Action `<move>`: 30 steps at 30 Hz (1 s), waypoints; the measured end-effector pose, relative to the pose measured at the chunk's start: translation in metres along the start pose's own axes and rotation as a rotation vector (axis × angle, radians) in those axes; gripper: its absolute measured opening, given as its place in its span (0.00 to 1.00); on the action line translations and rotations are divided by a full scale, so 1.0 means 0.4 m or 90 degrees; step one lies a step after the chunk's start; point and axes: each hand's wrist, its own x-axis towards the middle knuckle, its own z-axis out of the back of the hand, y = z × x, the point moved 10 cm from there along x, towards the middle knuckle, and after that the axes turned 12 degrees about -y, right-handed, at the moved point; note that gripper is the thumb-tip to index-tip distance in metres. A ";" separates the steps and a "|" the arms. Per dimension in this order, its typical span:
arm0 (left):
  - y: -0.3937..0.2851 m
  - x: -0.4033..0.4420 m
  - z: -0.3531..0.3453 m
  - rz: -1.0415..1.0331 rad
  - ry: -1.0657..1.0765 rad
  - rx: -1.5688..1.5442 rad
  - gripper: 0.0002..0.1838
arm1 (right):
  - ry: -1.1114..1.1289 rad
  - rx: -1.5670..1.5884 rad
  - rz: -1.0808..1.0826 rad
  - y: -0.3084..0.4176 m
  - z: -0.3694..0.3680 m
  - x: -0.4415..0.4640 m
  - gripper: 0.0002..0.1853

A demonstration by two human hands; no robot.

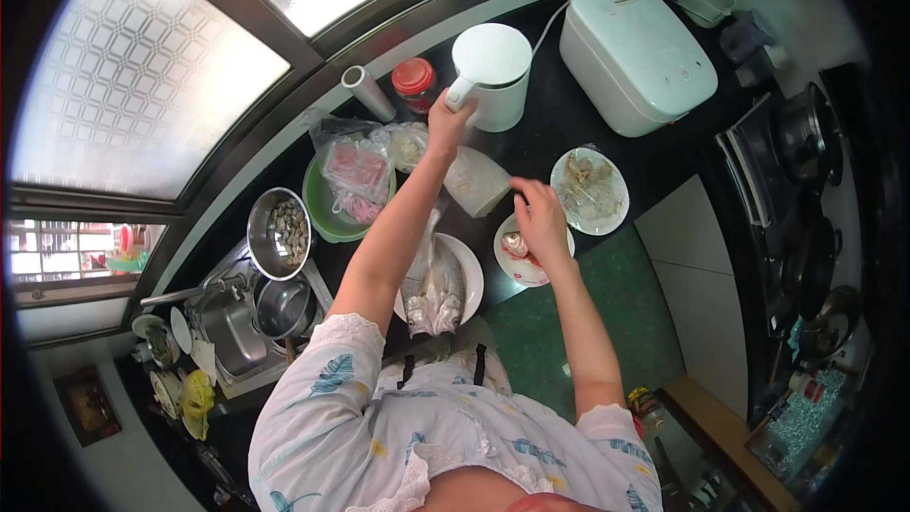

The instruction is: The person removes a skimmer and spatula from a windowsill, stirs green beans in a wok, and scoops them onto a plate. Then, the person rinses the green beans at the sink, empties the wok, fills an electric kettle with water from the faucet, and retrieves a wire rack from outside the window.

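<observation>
My left hand [449, 125] is wrapped round the handle of a white electric kettle [502, 100], which stands on the dark counter. Over a small plate [559, 245] hovers my right hand [542, 218], its fingers loosely bent and apart, with nothing visible in them. Its fingertips come close to the edge of a cloudy plastic bag [477, 180]; whether they touch it I cannot tell. A fish head [514, 245] lies on the small plate, partly under the hand. Below my left forearm, whole fish [444, 284] rest in a white bowl [476, 277].
A plate [618, 213] holds plastic-covered food. Left of my arm are a green basin [318, 204] with bagged meat [355, 166] and a steel bowl of shellfish [287, 232] by the sink [230, 327]. A red-lidded jar [414, 81], a roll [368, 92] and a white cooker [640, 57] stand behind.
</observation>
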 end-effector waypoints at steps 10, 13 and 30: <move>-0.195 -0.229 0.378 -0.079 0.068 0.176 0.18 | 0.183 -0.228 0.053 -0.075 -0.291 0.196 0.31; -0.262 -0.312 0.559 -0.109 0.001 0.264 0.12 | 0.240 -0.281 0.066 -0.114 -0.368 0.218 0.34; -0.704 -0.415 1.263 -0.310 -0.284 0.652 0.06 | 0.274 -0.460 0.053 -0.166 -0.417 0.230 0.29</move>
